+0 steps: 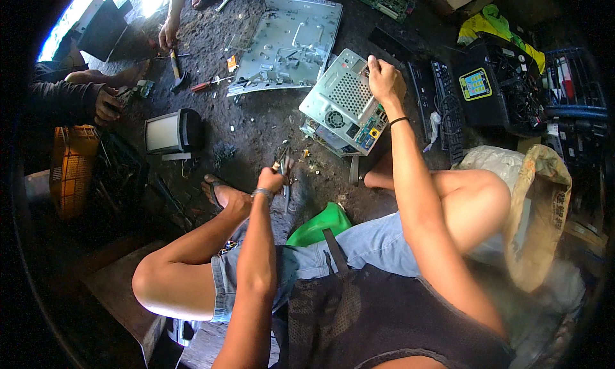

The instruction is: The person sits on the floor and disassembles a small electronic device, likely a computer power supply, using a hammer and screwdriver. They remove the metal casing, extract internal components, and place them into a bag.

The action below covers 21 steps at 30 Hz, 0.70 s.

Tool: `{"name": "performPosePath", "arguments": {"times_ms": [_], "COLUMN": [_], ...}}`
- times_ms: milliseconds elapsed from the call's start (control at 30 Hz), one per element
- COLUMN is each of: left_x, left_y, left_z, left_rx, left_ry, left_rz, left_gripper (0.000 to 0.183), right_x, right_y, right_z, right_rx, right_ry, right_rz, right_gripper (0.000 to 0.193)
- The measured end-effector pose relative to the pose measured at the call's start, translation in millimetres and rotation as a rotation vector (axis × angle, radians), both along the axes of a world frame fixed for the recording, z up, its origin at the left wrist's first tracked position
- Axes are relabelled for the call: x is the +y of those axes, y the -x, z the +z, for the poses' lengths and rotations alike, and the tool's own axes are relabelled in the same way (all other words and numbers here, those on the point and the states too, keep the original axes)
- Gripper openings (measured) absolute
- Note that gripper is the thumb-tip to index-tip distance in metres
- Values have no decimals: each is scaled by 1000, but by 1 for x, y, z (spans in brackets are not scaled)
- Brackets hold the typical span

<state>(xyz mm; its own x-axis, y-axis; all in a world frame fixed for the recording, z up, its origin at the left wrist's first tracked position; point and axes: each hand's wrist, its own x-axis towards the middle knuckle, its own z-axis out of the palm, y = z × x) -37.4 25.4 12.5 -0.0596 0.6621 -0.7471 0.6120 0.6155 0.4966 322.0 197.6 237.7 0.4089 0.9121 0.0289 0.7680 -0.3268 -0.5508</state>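
Observation:
A perforated metal computer case (339, 90) stands tilted on the ground ahead of me, its fan grille and coloured ports showing. My right hand (386, 81) grips its upper right edge, thumb on top. Lower and to the left, my left hand (271, 179) is closed round a slim hand tool (277, 166) with a dark and yellowish end; its exact kind is unclear. Beside those fingers, grey-handled pliers (286, 193) lie close to the ground. Between my legs is a green plastic piece (320, 225).
A large metal panel (298, 36) lies beyond the case. Another person's hand (169, 33) is at a hammer (175, 71); a second hand (107, 105) is further left. A red screwdriver (208, 84), a yellow crate (73, 170), a cable-filled black bin (500, 87) and a sack (538, 215) surround me.

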Motion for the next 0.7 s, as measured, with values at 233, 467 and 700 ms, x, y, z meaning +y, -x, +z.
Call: {"name": "performPosePath", "arguments": {"times_ms": [233, 467, 700], "left_x": [112, 211, 240], "left_y": [57, 292, 425], "left_z": [127, 201, 241], "left_rx": [-992, -1109, -1098], "left_ry": [-584, -798, -964], "left_rz": [738, 690, 530], "left_gripper": [21, 34, 35], "right_x": [-34, -33, -46], "right_y": [-34, -24, -49], "right_z": [9, 1, 4], "right_rx": [29, -99, 31], "right_ry": [133, 64, 41], "right_rz": [-47, 70, 45], "right_gripper": [68, 73, 70]}}
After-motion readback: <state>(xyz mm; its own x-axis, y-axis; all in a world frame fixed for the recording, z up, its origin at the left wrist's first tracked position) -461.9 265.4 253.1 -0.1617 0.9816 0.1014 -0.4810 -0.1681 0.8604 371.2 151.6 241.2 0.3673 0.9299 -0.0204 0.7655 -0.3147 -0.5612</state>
